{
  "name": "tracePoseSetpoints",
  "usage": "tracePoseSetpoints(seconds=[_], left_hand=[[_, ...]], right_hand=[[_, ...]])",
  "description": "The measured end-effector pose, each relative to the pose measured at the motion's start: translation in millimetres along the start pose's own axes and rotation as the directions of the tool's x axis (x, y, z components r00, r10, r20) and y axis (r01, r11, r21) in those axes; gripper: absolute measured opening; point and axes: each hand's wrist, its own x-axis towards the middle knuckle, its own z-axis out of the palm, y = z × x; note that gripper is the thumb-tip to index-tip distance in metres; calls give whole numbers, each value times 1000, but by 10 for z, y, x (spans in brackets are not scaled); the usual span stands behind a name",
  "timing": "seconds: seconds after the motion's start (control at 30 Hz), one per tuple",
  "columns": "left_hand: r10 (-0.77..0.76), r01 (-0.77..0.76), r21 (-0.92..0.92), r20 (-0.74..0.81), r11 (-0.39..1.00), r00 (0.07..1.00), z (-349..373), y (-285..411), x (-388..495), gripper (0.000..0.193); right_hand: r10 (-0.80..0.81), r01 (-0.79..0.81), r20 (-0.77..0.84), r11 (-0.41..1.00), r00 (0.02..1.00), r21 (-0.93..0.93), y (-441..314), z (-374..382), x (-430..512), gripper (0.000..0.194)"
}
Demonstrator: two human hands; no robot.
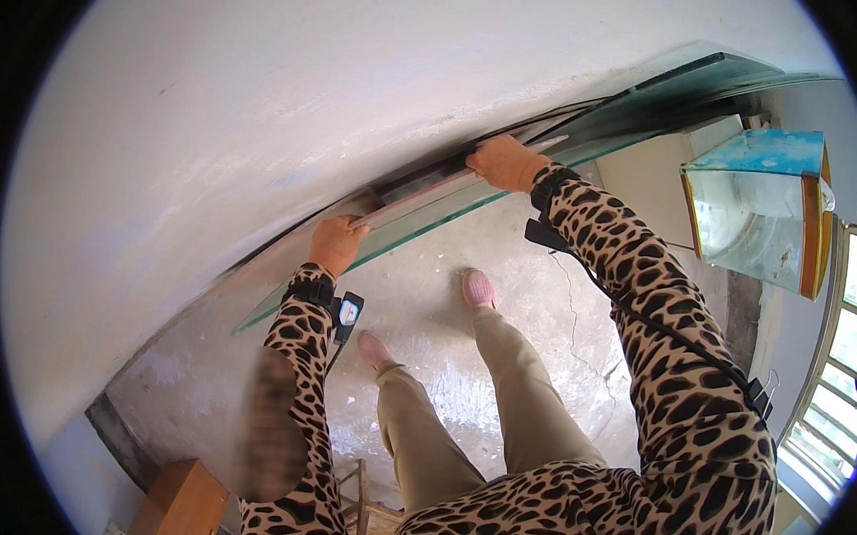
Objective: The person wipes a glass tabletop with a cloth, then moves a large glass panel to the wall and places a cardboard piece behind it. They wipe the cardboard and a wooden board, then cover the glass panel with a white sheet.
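Several long sheets, some of them clear glass with green edges, lean against the pale wall before me. My left hand (338, 243) is closed on the upper edge of a long sheet, near its left part. Farther right along the same edge, my right hand (506, 163) grips with its fingers bent over the top. A glass sheet (430, 221) with a green edge slants on the near side, below both hands. Darker panels (432, 178) stand behind, closer to the wall. My fingertips are partly hidden behind the edges.
At the right a glass tank (754, 210) with a blue side and orange-brown edges stands by a barred window (837, 350). A brown wooden box (180, 502) is at the lower left. The concrete floor (542, 294) is cracked. More glass (702, 82) leans at the upper right.
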Motion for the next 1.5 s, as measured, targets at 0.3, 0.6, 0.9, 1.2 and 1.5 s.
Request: tracePoseSetpoints(seconds=[0.3, 0.6, 0.9, 1.2, 1.5], left_hand=[[24, -23, 41, -32, 999, 999, 89, -58, 64, 36], [-79, 80, 113, -8, 990, 997, 99, -209, 94, 41], [-184, 191, 285, -49, 939, 982, 99, -150, 57, 46], [-23, 29, 50, -119, 998, 993, -212, 115, -347, 37], [-201, 377, 151, -639, 914, 742, -1205, -546, -1787, 43]], right_hand=[[-25, 25, 1, 1000, 1000, 5, 43, -1, 28, 16], [25, -20, -150, 999, 988, 37, -7, 92, 91, 11], [334, -225, -503, 938, 798, 265, -224, -1, -240, 12], [884, -352, -201, 365, 423, 862, -381, 52, -1066, 25], [666, 43, 605, -687, 436, 725, -820, 85, -896, 71]])
